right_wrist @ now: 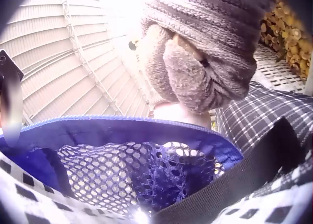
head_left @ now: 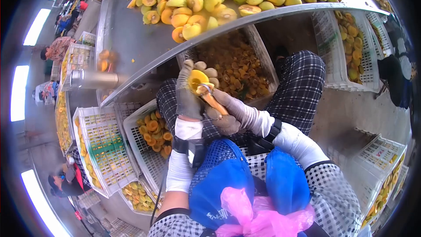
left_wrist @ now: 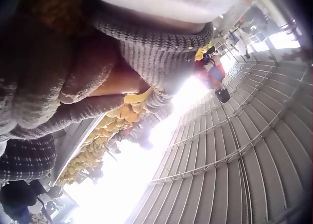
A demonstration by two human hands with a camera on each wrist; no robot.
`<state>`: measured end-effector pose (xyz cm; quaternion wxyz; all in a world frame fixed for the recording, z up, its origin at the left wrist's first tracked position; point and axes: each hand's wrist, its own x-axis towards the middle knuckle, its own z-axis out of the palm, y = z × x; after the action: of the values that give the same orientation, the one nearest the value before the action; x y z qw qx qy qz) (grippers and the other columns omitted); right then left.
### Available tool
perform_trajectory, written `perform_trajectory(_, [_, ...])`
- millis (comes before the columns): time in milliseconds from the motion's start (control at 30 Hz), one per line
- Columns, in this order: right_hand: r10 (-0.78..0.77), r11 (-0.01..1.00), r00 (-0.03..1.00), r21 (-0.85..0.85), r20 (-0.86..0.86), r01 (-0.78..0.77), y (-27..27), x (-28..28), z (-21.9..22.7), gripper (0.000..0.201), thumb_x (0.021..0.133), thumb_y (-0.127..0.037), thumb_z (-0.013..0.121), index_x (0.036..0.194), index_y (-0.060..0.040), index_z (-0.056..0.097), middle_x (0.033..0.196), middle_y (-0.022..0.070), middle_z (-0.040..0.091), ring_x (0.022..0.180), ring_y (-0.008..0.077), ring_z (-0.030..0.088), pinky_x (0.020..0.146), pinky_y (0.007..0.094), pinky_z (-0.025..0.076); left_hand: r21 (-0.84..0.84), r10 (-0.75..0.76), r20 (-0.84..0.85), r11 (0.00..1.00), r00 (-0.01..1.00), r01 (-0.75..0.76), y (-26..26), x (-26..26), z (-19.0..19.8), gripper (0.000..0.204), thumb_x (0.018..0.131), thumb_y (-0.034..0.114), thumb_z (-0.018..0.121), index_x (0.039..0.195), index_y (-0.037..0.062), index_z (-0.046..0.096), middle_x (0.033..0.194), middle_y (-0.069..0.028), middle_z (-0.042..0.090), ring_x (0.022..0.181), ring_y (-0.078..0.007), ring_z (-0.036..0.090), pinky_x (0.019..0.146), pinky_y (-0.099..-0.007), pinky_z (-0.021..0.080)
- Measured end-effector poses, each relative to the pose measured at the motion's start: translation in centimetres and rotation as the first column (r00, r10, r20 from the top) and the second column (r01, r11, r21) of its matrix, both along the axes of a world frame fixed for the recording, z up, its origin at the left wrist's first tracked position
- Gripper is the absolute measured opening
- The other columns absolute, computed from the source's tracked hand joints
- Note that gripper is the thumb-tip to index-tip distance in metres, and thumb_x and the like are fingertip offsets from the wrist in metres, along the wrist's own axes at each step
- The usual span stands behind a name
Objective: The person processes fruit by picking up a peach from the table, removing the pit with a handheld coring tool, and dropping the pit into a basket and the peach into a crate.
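While the knit-gloved left hand [head_left: 187, 94] holds a rounded yellow fruit [head_left: 198, 77], we see the knit-gloved right hand [head_left: 232, 113] grip a tan-handled tool [head_left: 215, 104]. Fleshy cut halves [head_left: 195, 2] heap on the smooth metal table [head_left: 128, 22].

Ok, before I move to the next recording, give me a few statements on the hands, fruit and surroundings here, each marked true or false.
1. The left hand holds a piece of yellow fruit. True.
2. The right hand is empty. False: it grips a tool with an orange-brown handle.
3. A pile of cut fruit lies on the metal table. True.
4. The person's trousers are plain, with no pattern. False: they are dark with a white check.
5. The white crate beside the person's left leg has nothing in it. False: it holds orange fruit pieces.
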<state>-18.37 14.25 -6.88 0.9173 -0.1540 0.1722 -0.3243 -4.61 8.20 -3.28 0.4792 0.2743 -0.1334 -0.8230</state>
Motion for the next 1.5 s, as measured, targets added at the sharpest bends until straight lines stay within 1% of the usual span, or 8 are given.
perform_trajectory(133, [0.056,0.984,0.89,0.128,0.453,-0.127,-0.6,-2.2,0.2,0.046,0.095,-0.057,0.051,0.084,-0.0113,0.051,0.052,-0.0016,0.04,0.032,0.0074,0.032,0.028,0.0207,0.025,-0.189,0.302,0.813,0.945,0.498,-0.266,3.7,6.8,3.0,0.034,0.094,0.03,0.061,0.108,-0.0014,0.062,0.08,-0.0102,0.064,0.081,-0.0205,0.066,0.067,-0.0323,0.055])
perform_trajectory(233, [-0.06,0.903,0.974,0.404,-0.217,0.145,-1.6,-1.0,-1.7,0.052,0.088,-0.068,0.051,0.084,-0.0155,0.049,0.052,-0.0037,0.038,0.035,0.007,0.03,0.031,0.0207,0.02,-0.188,0.384,0.505,0.923,-0.773,0.336,4.2,17.6,0.9,0.046,0.083,0.04,0.069,0.11,0.0018,0.068,0.101,-0.021,0.068,0.098,-0.0331,0.065,0.086,-0.0401,0.049])
perform_trajectory(400, [-0.043,0.905,0.963,0.399,-0.265,0.15,-2.9,-0.9,-1.1,0.052,0.091,-0.066,0.048,0.085,-0.0142,0.051,0.049,-0.0023,0.035,0.035,0.0104,0.031,0.032,0.0236,0.025,-0.275,0.303,0.916,0.951,-0.264,0.14,-5.3,11.5,5.9,0.045,0.083,0.037,0.067,0.112,0.0034,0.067,0.101,-0.0194,0.069,0.096,-0.0355,0.064,0.085,-0.0409,0.049])
perform_trajectory(667, [-0.105,0.926,0.932,0.307,-0.348,0.219,-3.7,-1.2,-0.6,0.054,0.092,-0.066,0.048,0.083,-0.013,0.053,0.049,-0.0005,0.039,0.035,0.0106,0.037,0.032,0.0228,0.029,-0.296,0.478,0.864,0.737,-0.159,0.607,-16.9,5.8,0.1,0.055,0.08,0.02,0.071,0.128,-0.0019,0.056,0.109,-0.0164,0.068,0.093,-0.0257,0.069,0.074,-0.0331,0.055])
perform_trajectory(733, [-0.126,0.939,0.915,0.252,-0.384,0.235,-3.5,-1.1,0.1,0.054,0.092,-0.065,0.046,0.083,-0.0125,0.053,0.048,-0.0006,0.039,0.035,0.0109,0.037,0.033,0.023,0.028,-0.293,0.16,0.905,0.906,0.394,0.306,-16.1,6.8,0.9,0.053,0.083,0.019,0.067,0.13,-0.0027,0.054,0.108,-0.0077,0.068,0.085,-0.0173,0.067,0.075,-0.0262,0.054])
perform_trajectory(900, [-0.287,0.949,0.864,0.004,-0.415,0.317,-3.4,-1.0,0.5,0.036,0.095,-0.049,0.057,0.089,-0.014,0.05,0.057,-0.0044,0.041,0.041,0.0051,0.032,0.039,0.0214,0.024,-0.459,0.264,0.6,0.887,0.755,0.055,-11.3,8.9,3.3,0.049,0.08,0.006,0.07,0.125,-0.0068,0.056,0.118,-0.0133,0.063,0.104,-0.0183,0.062,0.09,-0.032,0.053])
perform_trajectory(1233, [-0.376,0.915,0.925,0.133,-0.057,0.381,-2.4,0.1,2.8,0.022,0.092,-0.028,0.066,0.095,-0.0116,0.052,0.063,-0.0028,0.047,0.044,0.0061,0.04,0.04,0.022,0.033,-0.429,0.308,0.454,0.898,0.836,-0.097,1.5,-1.9,-0.2,0.041,0.092,0.028,0.062,0.117,-0.0049,0.062,0.115,-0.0147,0.065,0.105,-0.0218,0.062,0.095,-0.0356,0.051])
perform_trajectory(1500, [-0.572,0.748,0.699,-0.622,-0.429,0.23,0.0,-0.1,0.5,0.029,0.096,-0.031,0.06,0.1,-0.0024,0.058,0.07,0.0057,0.058,0.063,0.0161,0.055,0.057,0.0279,0.045,-0.256,0.407,0.457,0.912,0.791,-0.321,1.5,-0.2,0.4,0.071,0.096,0.062,0.038,0.1,-0.0038,0.064,0.091,-0.015,0.069,0.08,-0.0245,0.068,0.075,-0.0344,0.057])
